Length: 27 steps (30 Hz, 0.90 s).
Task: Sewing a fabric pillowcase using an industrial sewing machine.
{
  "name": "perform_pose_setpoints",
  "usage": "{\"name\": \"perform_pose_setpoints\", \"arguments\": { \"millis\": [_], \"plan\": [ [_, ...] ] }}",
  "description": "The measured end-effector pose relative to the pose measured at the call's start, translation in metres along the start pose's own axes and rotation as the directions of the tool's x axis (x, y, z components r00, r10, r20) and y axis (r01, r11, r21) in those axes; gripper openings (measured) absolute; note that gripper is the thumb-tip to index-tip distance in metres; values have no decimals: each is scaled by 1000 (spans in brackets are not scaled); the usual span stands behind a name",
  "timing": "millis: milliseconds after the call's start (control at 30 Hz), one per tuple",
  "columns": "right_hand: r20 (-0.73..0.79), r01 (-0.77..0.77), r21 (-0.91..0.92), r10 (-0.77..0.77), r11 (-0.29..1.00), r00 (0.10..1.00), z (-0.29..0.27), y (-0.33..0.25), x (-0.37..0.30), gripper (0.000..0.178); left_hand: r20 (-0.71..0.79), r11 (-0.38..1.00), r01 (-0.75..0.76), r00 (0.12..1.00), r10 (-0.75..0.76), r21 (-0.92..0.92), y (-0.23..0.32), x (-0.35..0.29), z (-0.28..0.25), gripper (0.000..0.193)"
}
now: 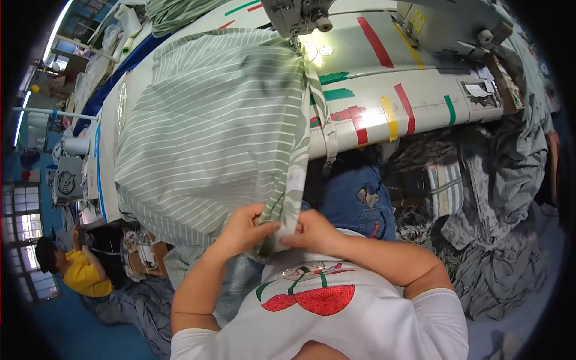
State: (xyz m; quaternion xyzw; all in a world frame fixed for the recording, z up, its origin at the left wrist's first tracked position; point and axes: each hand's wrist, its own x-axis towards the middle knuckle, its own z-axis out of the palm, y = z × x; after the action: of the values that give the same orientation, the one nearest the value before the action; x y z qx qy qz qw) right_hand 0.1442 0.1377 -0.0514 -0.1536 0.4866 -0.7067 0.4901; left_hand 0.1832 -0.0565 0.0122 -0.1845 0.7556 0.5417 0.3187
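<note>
A large grey-green striped fabric (210, 120) lies over the left part of the sewing table and hangs off its front edge. Its right edge, a folded border with a pale leaf-patterned strip (294, 180), runs from under the needle of the sewing machine (297, 18) down to my lap. My left hand (243, 231) is closed on the striped side of this border, thumb on top. Just right of it, my right hand (315, 233) pinches the pale strip close to my waist. A narrow patterned strip (321, 102) trails from the needle area over the table edge.
Coloured tape marks (404, 108) cross the white sewing table (372, 126). Grey fabric heaps (498, 252) lie at the right, and folded green cloth (180, 13) sits at the far left. A person in a yellow top (87, 273) is seated at the left.
</note>
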Motion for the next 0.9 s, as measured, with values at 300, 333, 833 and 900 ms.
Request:
{"name": "perform_pose_setpoints", "arguments": {
  "millis": [300,333,833,900],
  "plan": [
    [-146,191,-925,-773,328,618,-3,-27,-8,27,-70,902,35,995,-72,-430,-74,-34,16,49],
    [152,245,-970,-769,6,621,-1,-31,-6,27,-152,858,-82,988,5,-507,-77,-37,20,45],
    [-128,348,-321,-405,881,905,-10,-82,-73,34,-600,414,448,457,657,793,84,-138,-341,27],
    [-377,214,-228,-288,950,880,-17,-49,-65,34,-315,237,539,55,947,808,148,-72,-338,34]
  ]
}}
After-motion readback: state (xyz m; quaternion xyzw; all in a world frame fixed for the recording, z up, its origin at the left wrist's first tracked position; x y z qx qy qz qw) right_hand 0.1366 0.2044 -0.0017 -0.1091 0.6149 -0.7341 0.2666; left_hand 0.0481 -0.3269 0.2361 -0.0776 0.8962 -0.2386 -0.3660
